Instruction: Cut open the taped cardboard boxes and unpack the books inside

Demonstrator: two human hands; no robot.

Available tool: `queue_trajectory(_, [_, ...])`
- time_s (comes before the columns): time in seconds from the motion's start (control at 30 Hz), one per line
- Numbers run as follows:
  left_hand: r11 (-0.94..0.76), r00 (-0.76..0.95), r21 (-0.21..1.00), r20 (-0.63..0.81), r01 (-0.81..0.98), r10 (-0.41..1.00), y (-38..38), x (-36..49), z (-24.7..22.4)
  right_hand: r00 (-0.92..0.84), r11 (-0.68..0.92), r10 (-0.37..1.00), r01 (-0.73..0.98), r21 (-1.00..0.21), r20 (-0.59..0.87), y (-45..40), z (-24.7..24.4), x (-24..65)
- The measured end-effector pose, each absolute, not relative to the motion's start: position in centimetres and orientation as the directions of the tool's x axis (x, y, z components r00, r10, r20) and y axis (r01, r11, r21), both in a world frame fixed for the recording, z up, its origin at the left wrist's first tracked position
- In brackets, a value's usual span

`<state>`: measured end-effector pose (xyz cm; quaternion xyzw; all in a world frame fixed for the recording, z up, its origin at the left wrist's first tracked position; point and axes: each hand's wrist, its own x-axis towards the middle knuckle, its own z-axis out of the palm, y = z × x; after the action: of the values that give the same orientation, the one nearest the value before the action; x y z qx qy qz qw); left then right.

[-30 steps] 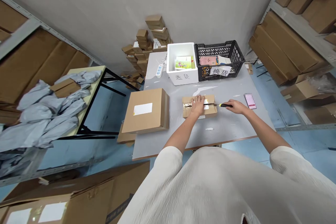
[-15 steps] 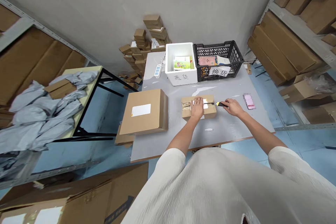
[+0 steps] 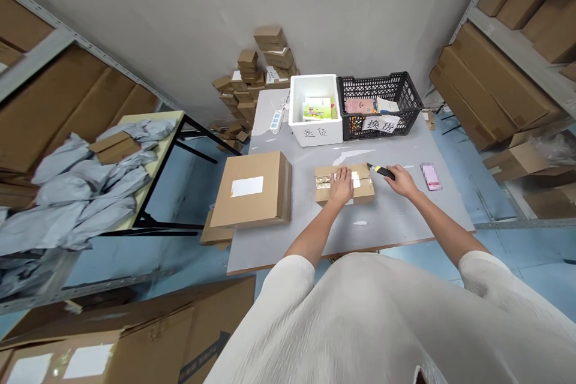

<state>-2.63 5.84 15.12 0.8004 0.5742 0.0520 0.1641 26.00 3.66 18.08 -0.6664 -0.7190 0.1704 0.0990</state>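
Note:
A small taped cardboard box [image 3: 365, 192] lies on the grey table [image 3: 306, 240], with a white label and shiny tape across its top. My left hand [image 3: 342, 186] rests flat on that top, fingers stretched out. In my right hand [image 3: 400, 180] is a utility knife [image 3: 382, 171] with a black and yellow handle. Its tip points left, by the upper right corner of the small box; whether it touches the cardboard I cannot tell. To the left stands a bigger cardboard box [image 3: 252, 207] with a white label.
Behind are a white bin [image 3: 315, 135] and a black plastic crate [image 3: 409, 117], both holding booklets. A power strip [image 3: 276, 121] lies left of the bin, a pink packet [image 3: 432, 176] at the right. Grey bags [image 3: 67, 210] cover a side table. Shelves with cartons flank both sides.
The knife has moved from the slit along the middle of the small box to its upper right corner. My left hand stays on the box. The whole view has shifted slightly.

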Motion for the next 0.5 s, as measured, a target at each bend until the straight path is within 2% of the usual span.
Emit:
queue_trajectory(0.13, [-0.359,0.421,0.337,-0.128,0.87,0.898,5.2,-4.7,15.7,-0.165,0.106,0.983,0.873,-0.475,-0.083,7.1,18.3,22.8])
queue_trajectory(0.23, [-0.393,0.452,0.307,-0.152,0.867,0.879,4.4,-6.6,15.7,-0.271,0.191,0.958,0.843,-0.503,-0.091,9.8,18.4,19.8])
queue_trajectory(0.33, [-0.393,0.445,0.282,-0.152,0.876,0.883,3.9,-7.8,15.6,-0.351,0.226,0.92,0.839,-0.495,-0.175,11.1,18.2,17.5])
queue_trajectory(0.5, [-0.443,0.496,0.273,-0.172,0.854,0.851,4.1,-8.7,15.5,-0.332,0.211,0.915,0.878,-0.429,-0.228,10.5,17.9,16.7])
